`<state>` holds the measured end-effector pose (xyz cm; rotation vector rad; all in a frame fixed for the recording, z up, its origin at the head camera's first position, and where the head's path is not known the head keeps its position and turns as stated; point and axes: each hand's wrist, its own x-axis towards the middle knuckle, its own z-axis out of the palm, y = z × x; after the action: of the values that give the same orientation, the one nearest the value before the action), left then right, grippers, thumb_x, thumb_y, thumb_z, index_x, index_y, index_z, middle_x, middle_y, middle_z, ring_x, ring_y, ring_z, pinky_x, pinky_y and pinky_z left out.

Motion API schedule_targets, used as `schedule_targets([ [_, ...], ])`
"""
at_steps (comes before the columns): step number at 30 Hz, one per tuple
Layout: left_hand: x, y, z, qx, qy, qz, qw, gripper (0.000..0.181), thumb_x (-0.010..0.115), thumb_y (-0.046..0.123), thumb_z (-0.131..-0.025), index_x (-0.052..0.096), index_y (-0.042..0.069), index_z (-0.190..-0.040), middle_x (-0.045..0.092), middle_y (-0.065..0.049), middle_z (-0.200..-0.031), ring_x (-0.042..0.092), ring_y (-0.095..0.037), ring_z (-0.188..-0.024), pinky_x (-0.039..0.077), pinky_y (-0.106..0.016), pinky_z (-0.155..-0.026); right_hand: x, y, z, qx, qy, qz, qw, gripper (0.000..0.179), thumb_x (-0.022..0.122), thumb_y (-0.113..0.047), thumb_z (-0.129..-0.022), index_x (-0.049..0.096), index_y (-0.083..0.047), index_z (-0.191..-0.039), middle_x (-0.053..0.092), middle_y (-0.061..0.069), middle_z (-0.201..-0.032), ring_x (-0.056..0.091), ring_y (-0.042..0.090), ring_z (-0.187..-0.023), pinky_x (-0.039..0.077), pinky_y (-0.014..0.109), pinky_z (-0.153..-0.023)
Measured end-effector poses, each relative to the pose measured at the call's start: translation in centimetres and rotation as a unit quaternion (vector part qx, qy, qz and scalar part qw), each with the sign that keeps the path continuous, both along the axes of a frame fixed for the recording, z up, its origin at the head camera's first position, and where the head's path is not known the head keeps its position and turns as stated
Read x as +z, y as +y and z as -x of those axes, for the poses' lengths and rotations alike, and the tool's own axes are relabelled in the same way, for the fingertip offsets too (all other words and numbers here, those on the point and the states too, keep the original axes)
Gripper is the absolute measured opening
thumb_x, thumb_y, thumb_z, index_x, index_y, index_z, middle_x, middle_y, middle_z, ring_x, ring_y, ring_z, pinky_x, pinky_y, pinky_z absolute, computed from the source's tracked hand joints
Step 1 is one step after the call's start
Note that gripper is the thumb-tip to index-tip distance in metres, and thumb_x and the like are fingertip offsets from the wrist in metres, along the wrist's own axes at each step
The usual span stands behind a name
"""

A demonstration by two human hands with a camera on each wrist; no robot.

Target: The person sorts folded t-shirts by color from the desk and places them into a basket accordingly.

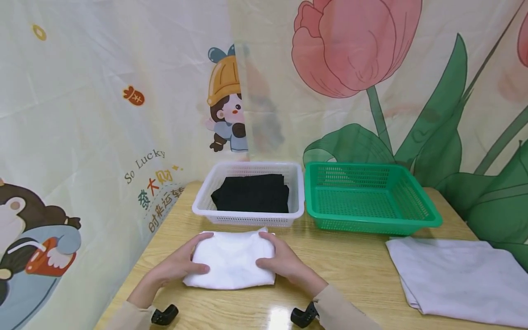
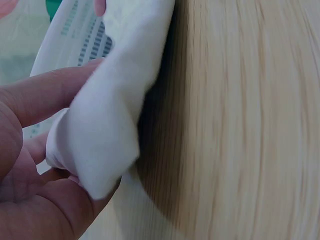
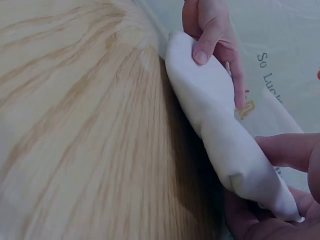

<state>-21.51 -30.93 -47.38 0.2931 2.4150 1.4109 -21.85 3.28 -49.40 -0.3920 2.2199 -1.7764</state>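
Observation:
A folded white cloth [image 1: 235, 262] lies between the two hands in front of the white basket. The left hand [image 1: 179, 261] grips its left side, thumb on the upper face. On the opposite side the right hand [image 1: 288, 260] holds the cloth in the same way. Both wrist views show the fingers curled under the cloth's ends, and a dark shadow falls on the table along its near edge. The cloth [image 3: 210, 110] looks thick and softly rolled at that edge, sagging a little between the hands. Some fingertips are hidden beneath it.
Behind the cloth stands a white basket [image 1: 247, 219] with folded black cloth [image 1: 251, 195] inside. Beside it on the right is a green basket [image 1: 371, 225]. Another white cloth [image 1: 462, 279] lies flat at the table's right. A printed curtain [image 1: 165, 68] hangs behind the wooden table [image 1: 231, 309].

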Motion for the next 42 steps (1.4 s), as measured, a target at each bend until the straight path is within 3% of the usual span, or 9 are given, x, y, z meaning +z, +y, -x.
schedule_targets([
  [6,0.1,3.4,0.4,-0.016,0.012,-0.025,0.9995,0.098,0.088,0.013,-0.086,0.032,0.021,-0.166,0.025,-0.023,-0.170,0.036,-0.040,-0.148,0.029,-0.060,-0.121,0.6,3.5,-0.5,-0.019,-0.002,0.009,0.9998,0.083,0.082,-0.002,-0.087,0.046,-0.013,-0.161,0.039,0.025,-0.162,0.047,0.042,-0.139,0.045,0.060,-0.113],
  [12,0.0,6.7,0.2,-0.020,0.006,-0.056,0.9982,0.097,0.088,0.009,-0.087,0.032,0.020,-0.165,0.042,-0.019,-0.160,0.048,-0.034,-0.137,0.043,-0.042,-0.110,0.7,6.3,-1.3,-0.054,-0.003,0.001,0.9986,0.083,0.083,-0.001,-0.085,0.049,-0.018,-0.159,0.041,0.024,-0.162,0.051,0.038,-0.134,0.049,0.056,-0.108],
  [15,0.0,8.3,0.2,-0.029,0.011,-0.065,0.9974,0.097,0.088,0.010,-0.087,0.031,0.019,-0.166,0.042,-0.018,-0.159,0.049,-0.033,-0.136,0.045,-0.037,-0.108,0.9,8.0,-1.7,-0.070,-0.011,-0.006,0.9975,0.081,0.083,-0.002,-0.086,0.050,-0.022,-0.158,0.038,0.022,-0.165,0.051,0.037,-0.135,0.048,0.056,-0.109],
  [21,0.1,12.2,0.3,-0.041,0.004,-0.107,0.9934,0.097,0.086,0.005,-0.087,0.031,0.019,-0.166,0.043,-0.022,-0.153,0.058,-0.033,-0.122,0.054,-0.040,-0.097,1.3,12.1,-2.4,-0.081,-0.027,-0.013,0.9963,0.082,0.081,-0.003,-0.089,0.047,-0.023,-0.161,0.028,0.021,-0.170,0.046,0.039,-0.140,0.045,0.059,-0.111],
  [29,0.6,17.3,0.2,-0.067,0.003,-0.139,0.9881,0.097,0.086,0.003,-0.087,0.033,0.022,-0.166,0.039,-0.021,-0.153,0.059,-0.032,-0.117,0.055,-0.041,-0.095,1.9,17.7,-3.4,-0.068,-0.026,0.000,0.9973,0.086,0.076,-0.002,-0.092,0.036,-0.019,-0.166,0.012,0.021,-0.174,0.031,0.042,-0.150,0.039,0.050,-0.115],
  [35,1.7,20.4,-0.2,-0.077,-0.001,-0.152,0.9854,0.095,0.086,0.002,-0.087,0.037,0.026,-0.164,0.036,-0.018,-0.156,0.061,-0.031,-0.114,0.058,-0.042,-0.091,2.8,21.3,-4.8,-0.057,-0.025,-0.011,0.9980,0.086,0.075,-0.008,-0.096,0.030,-0.021,-0.168,0.000,0.020,-0.177,0.007,0.044,-0.160,0.040,0.016,-0.103],
  [39,2.8,22.1,-0.5,-0.083,0.000,-0.164,0.9830,0.094,0.087,0.003,-0.085,0.040,0.031,-0.162,0.039,-0.015,-0.153,0.064,-0.030,-0.110,0.060,-0.041,-0.087,4.0,22.9,-5.8,-0.067,-0.014,-0.019,0.9975,0.086,0.076,-0.010,-0.096,0.030,-0.022,-0.168,0.003,0.019,-0.176,0.019,0.042,-0.157,0.045,0.011,-0.096],
  [42,3.7,23.2,-0.6,-0.095,0.007,-0.172,0.9805,0.094,0.088,0.003,-0.085,0.041,0.033,-0.162,0.042,-0.011,-0.152,0.066,-0.030,-0.109,0.061,-0.041,-0.085,5.1,24.0,-6.3,-0.076,-0.010,-0.034,0.9965,0.086,0.077,-0.014,-0.097,0.031,-0.026,-0.168,0.006,0.016,-0.176,0.032,0.026,-0.148,0.048,0.015,-0.096],
])
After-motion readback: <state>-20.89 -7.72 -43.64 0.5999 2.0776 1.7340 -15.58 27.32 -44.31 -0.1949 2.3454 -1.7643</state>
